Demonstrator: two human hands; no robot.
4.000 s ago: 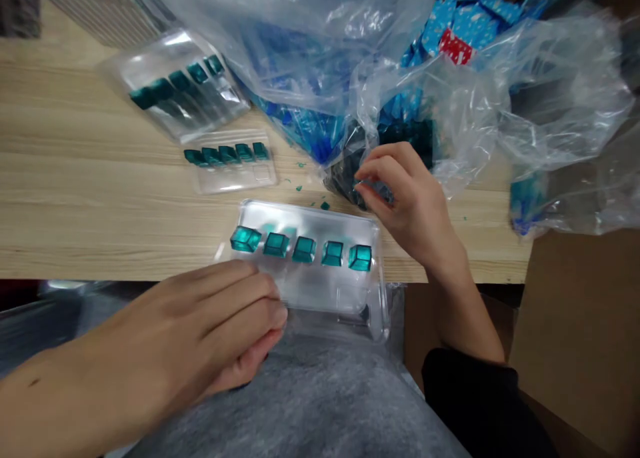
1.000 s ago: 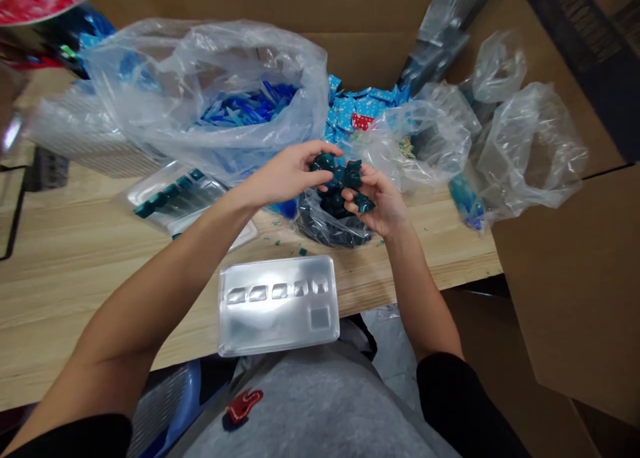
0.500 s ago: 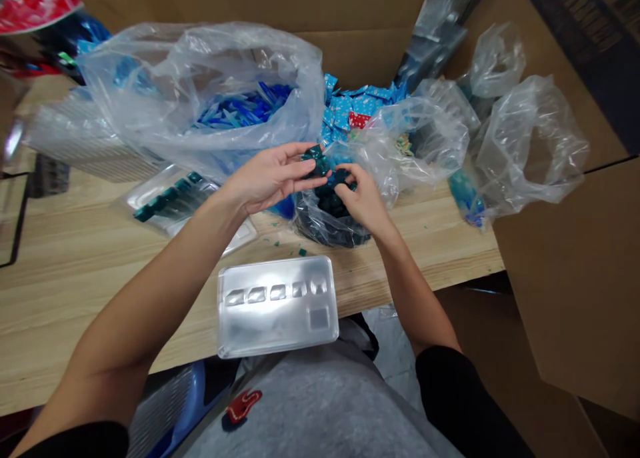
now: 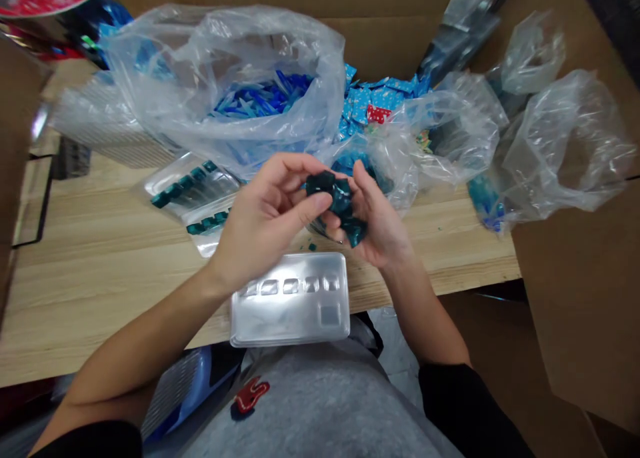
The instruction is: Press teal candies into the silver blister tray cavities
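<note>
My left hand (image 4: 260, 225) and my right hand (image 4: 377, 221) meet above the table's front edge, both curled round a clump of dark teal plastic pieces (image 4: 337, 201). The left thumb and fingers pinch the top pieces; the right palm cups others from below. Just below the hands lies a clear plastic tray (image 4: 290, 308) with a row of empty square pockets, overhanging the wooden table (image 4: 100, 271) towards my lap. Behind the hands a small clear bag (image 4: 380, 165) holds more teal pieces, mostly hidden.
A big clear bag of blue pieces (image 4: 235, 85) stands at the back. Filled trays with teal pieces (image 4: 193, 185) lie left of the hands. Crumpled clear bags (image 4: 555, 138) sit on the right. Cardboard walls (image 4: 575, 291) close in the right and the back.
Both hands have drawn back from the small bag towards me, carrying the teal pieces, and now hang over the empty tray. Four seconds ago a tray filled with teal pieces lay in front.
</note>
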